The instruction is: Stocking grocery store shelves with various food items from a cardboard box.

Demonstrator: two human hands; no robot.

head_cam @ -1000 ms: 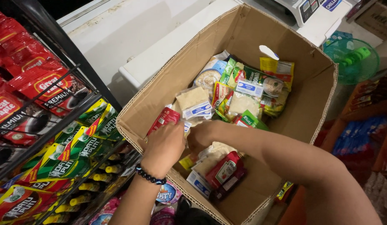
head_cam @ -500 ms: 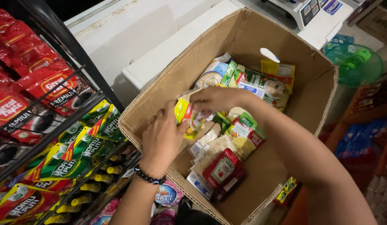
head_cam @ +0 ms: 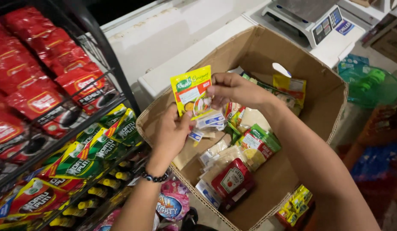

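Item: flat yellow-and-green foil seasoning sachet (head_cam: 190, 91), light and limp (likely slippery), pinched by left hand (head_cam: 172, 134) and right hand (head_cam: 232, 89) over brown cardboard box (head_cam: 267, 47); best gripped at its edges

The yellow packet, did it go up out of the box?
Yes. The yellow packet was low among the sachets inside the cardboard box; now both hands hold it higher, over the box's left rim, toward the rack.
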